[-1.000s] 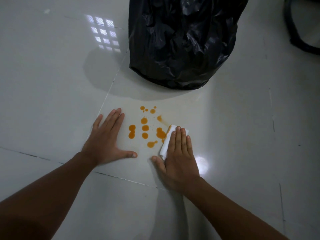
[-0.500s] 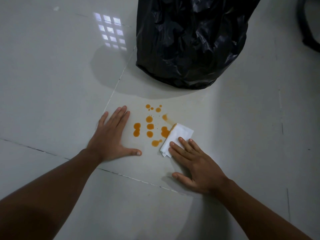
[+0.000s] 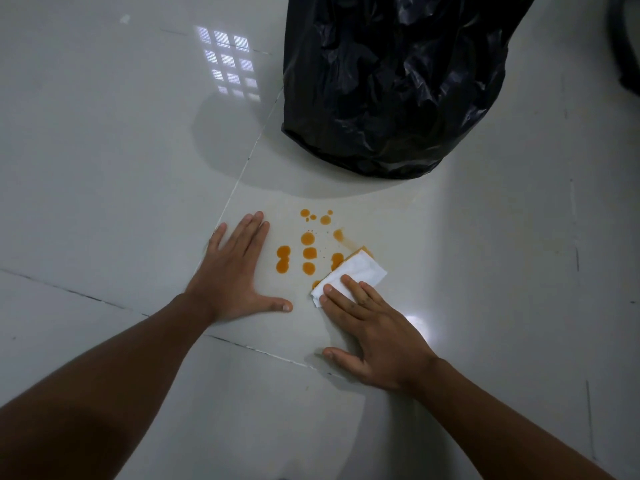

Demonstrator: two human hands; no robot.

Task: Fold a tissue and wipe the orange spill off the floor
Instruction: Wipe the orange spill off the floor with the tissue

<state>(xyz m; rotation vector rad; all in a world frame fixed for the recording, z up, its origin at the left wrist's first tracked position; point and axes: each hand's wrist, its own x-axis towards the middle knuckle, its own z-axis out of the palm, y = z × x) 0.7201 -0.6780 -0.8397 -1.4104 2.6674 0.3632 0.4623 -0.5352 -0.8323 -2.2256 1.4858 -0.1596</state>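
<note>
Both bare forearms reach forward from the lower edge of the view, the left from the lower left corner, the right from the lower right. The left hand (image 3: 233, 271) lies flat, palm down, fingers straight and close together, thumb spread wide to the right. The right hand (image 3: 377, 327) is also palm down, its straight fingers (image 3: 349, 292) angled up and to the left, thumb held apart toward the left.
</note>
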